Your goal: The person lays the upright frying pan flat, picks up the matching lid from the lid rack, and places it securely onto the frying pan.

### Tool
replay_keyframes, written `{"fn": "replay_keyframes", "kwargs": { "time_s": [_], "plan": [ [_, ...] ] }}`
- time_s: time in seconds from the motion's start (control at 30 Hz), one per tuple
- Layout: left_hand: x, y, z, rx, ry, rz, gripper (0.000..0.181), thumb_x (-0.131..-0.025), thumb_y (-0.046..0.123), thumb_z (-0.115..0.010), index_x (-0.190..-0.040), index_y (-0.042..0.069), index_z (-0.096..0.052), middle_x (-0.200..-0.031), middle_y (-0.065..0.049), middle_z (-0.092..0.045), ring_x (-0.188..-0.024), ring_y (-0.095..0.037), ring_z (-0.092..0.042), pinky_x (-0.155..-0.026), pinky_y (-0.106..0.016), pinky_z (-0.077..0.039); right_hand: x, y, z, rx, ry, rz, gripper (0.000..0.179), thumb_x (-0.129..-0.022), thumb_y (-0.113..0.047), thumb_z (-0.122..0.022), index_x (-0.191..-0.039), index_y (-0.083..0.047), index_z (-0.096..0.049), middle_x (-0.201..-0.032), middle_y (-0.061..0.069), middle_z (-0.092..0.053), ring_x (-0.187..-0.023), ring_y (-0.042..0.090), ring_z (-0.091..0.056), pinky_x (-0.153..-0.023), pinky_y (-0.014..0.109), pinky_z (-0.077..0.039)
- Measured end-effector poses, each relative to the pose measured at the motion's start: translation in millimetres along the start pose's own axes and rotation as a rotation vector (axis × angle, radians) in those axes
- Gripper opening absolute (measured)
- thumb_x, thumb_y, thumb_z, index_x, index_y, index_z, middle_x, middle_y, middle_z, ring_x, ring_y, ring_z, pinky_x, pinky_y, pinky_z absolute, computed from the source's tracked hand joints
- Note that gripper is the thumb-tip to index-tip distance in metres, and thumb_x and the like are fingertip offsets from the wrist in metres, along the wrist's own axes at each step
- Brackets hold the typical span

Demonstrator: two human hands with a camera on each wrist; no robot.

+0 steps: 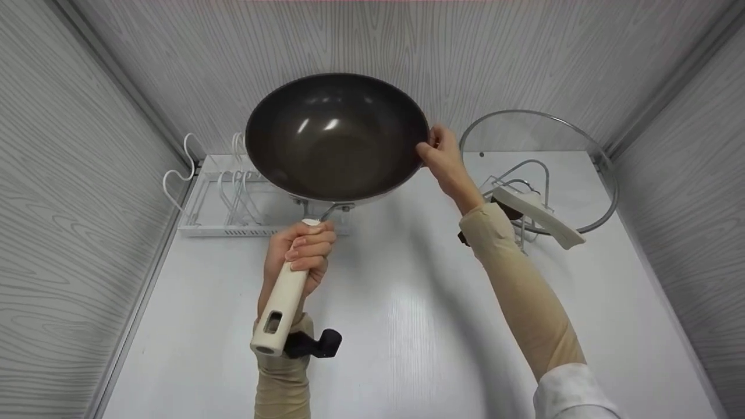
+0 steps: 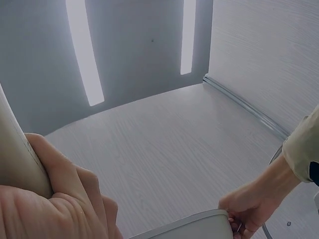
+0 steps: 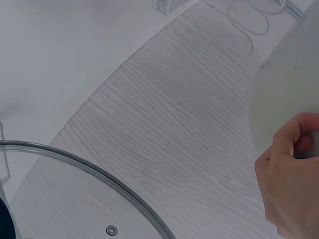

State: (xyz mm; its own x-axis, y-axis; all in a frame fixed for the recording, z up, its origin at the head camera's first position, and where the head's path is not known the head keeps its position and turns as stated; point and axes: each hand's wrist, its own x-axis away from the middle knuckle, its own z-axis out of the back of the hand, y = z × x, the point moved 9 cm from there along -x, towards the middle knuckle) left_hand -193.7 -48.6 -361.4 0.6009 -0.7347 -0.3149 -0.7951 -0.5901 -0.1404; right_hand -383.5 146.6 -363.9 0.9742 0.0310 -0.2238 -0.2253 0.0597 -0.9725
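Observation:
A deep wok-style pan point(image 1: 337, 139), dark inside and pale outside, is held up above the table with its inside facing the head camera. My left hand point(image 1: 302, 250) grips its cream handle point(image 1: 285, 297), fingers wrapped round it just below the metal bracket. At the pan's right rim, my right hand point(image 1: 445, 160) pinches the edge, thumb on the inner side. The right wrist view shows the pale outer side point(image 3: 284, 89) beside the curled right hand point(image 3: 294, 174). In the left wrist view, the left palm point(image 2: 55, 209) wraps the handle.
A glass lid point(image 1: 535, 131) with a cream handle point(image 1: 541, 215) stands in a wire stand point(image 1: 547, 180) at the right, close to the right forearm. Behind the pan at the left is a white wire rack point(image 1: 233, 198). Wood-grain panels point(image 1: 87, 192) enclose the white table point(image 1: 372, 349).

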Motion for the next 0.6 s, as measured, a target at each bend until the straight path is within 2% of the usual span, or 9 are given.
{"fn": "replay_keyframes", "kwargs": {
  "time_s": [0.13, 0.33, 0.6],
  "plan": [
    [1.5, -0.5, 1.2, 0.007, 0.002, -0.003, 0.004, -0.097, -0.001, -0.035, -0.096, 0.001, -0.037, -0.069, 0.005, -0.025, -0.052, -0.005, -0.029, -0.049, -0.027, -0.046, -2.1, 17.1, 8.0, -0.016, 0.050, 0.024, 0.024, -0.078, 0.008, -0.050, -0.072, -0.010, -0.036, -0.070, 0.001, -0.037, -0.058, 0.010, -0.040, -0.049, 0.022, -0.036],
    [1.0, -1.6, 2.1, 0.007, 0.008, 0.028, 0.005, -0.097, -0.002, -0.035, -0.101, -0.001, -0.038, -0.069, 0.005, -0.025, -0.052, -0.007, -0.030, -0.048, -0.029, -0.046, 9.6, 14.0, 20.3, -0.014, 0.136, 0.089, 0.025, -0.076, 0.009, -0.050, -0.070, -0.011, -0.035, -0.066, 0.001, -0.036, -0.054, 0.009, -0.038, -0.047, 0.021, -0.035],
    [2.2, -8.8, 2.6, -0.116, 0.027, 0.136, 0.009, -0.102, 0.001, -0.032, -0.106, -0.002, -0.039, -0.069, 0.004, -0.022, -0.052, -0.005, -0.025, -0.050, -0.024, -0.046, 33.6, 16.5, 36.6, -0.095, 0.208, 0.100, 0.025, -0.076, 0.010, -0.049, -0.069, -0.010, -0.036, -0.063, 0.000, -0.035, -0.054, 0.008, -0.036, -0.047, 0.021, -0.033]
  ]
}}
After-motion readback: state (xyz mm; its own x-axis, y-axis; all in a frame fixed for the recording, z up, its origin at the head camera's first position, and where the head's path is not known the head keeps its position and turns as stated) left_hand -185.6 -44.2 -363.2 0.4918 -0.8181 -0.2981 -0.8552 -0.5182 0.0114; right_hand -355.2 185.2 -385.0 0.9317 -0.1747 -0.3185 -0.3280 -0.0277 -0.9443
